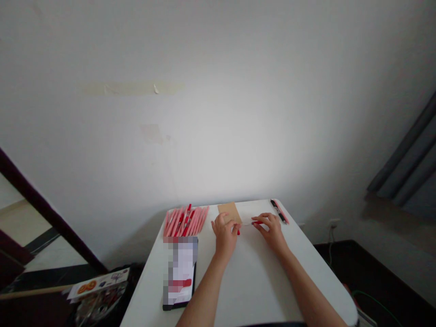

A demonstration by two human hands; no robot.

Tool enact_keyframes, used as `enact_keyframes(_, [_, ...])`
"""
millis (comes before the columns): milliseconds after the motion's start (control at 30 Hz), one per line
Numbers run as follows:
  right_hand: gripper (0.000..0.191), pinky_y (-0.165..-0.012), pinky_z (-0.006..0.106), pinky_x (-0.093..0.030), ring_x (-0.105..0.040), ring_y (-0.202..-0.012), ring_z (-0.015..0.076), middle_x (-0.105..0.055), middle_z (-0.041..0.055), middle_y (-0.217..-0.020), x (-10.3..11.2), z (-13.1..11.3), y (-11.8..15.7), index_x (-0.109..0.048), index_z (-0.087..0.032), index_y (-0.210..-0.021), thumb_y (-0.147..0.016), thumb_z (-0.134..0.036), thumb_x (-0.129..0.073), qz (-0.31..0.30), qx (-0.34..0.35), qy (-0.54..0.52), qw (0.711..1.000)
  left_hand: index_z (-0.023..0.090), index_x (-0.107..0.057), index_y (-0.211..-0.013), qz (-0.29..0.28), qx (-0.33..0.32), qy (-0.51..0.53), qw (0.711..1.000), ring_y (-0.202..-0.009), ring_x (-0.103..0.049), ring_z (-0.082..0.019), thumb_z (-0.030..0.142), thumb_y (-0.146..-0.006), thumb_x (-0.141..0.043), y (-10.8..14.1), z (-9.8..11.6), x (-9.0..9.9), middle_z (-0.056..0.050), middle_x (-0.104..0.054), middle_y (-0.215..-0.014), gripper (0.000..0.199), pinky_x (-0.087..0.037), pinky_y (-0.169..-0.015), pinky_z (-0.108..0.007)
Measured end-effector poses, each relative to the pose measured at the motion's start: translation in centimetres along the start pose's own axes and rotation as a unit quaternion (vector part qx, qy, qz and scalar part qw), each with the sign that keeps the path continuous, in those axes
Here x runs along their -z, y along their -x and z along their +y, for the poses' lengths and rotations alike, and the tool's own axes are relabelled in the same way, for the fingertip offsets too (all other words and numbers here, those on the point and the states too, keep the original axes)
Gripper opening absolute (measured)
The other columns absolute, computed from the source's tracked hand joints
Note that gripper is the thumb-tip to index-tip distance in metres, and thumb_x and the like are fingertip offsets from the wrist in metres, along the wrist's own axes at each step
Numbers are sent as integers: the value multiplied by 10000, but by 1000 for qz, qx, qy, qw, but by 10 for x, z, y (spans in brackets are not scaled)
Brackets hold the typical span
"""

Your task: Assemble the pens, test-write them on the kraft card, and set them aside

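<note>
Over the middle of the table my two hands work close together. My right hand (271, 230) is closed in a pinch around a red pen part (258, 222) with a dark tip end pointing left. A thin pale tube (246, 224), like a pen refill, spans the gap between the hands. My left hand (226, 236) pinches at the left end of that tube with thumb and fingertips. Just under those fingertips shows a small red piece (239, 232); whether it is held or lies on the table I cannot tell. Behind the left hand lies a tan card (229, 209), partly covered by it.
Many pink and red pens (185, 221) lie side by side at the back left. A phone (180, 272) lies in front of them. A black pen and a pink one (279, 211) rest at the back right. The white table (252, 286) meets a wall; a filled bin (102, 299) stands left.
</note>
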State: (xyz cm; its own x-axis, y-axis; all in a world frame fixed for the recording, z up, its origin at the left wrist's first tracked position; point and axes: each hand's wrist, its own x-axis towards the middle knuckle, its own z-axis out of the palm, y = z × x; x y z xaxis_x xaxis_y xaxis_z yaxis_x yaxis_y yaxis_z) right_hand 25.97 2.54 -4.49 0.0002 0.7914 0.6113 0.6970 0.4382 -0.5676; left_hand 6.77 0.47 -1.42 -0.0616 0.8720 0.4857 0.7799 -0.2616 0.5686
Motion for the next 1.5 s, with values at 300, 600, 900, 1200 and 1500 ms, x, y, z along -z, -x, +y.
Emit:
enact_keyframes(300, [268,-877,424,-406,-562,-937,250,-687,66,-903,1,0,-2,-729,-296,-891,-871,-457,-515,-50,-3,-15,999,257,-722,-778,10,-1,-11,1000,-1222,-460,-272,316,-793,-633,1,-2,-2,-67,-554,-1230,107,-262,-1073,-637])
enact_keyframes(600, [252,-877,416,-395,-564,-948,249,-693,57,-899,0,3,-1,-726,-308,-884,-867,-457,-523,-37,-2,-8,999,267,-719,-799,4,5,-21,1000,-1231,-441,-275,327,-780,-654,0,3,4,-64,-540,-1228,90,-246,-1069,-653])
enact_keyframes(900, [312,-888,437,-370,-558,-944,260,-687,72,-924,3,11,-1,-724,-276,-891,-886,-449,-464,23,-45,27,998,338,-704,-959,-12,-3,-83,996,-1297,-358,-334,343,-675,-749,-3,-8,5,-71,-454,-1340,288,-183,-1061,-705])
enact_keyframes(1200, [337,-889,434,-367,-547,-945,260,-688,71,-929,4,10,-1,-722,-260,-906,-890,-456,-448,31,-65,23,997,311,-689,-961,-67,-23,-115,991,-1362,-263,-354,254,-650,-691,2,-9,3,-93,-390,-1431,316,-103,-1047,-744])
enact_keyframes(1500, [320,-900,442,-361,-554,-954,266,-693,67,-933,6,4,-1,-723,-259,-894,-888,-437,-457,29,-74,19,997,311,-686,-966,-62,-28,-114,991,-1356,-283,-350,258,-681,-674,2,-11,1,-95,-420,-1413,290,-114,-1042,-751])
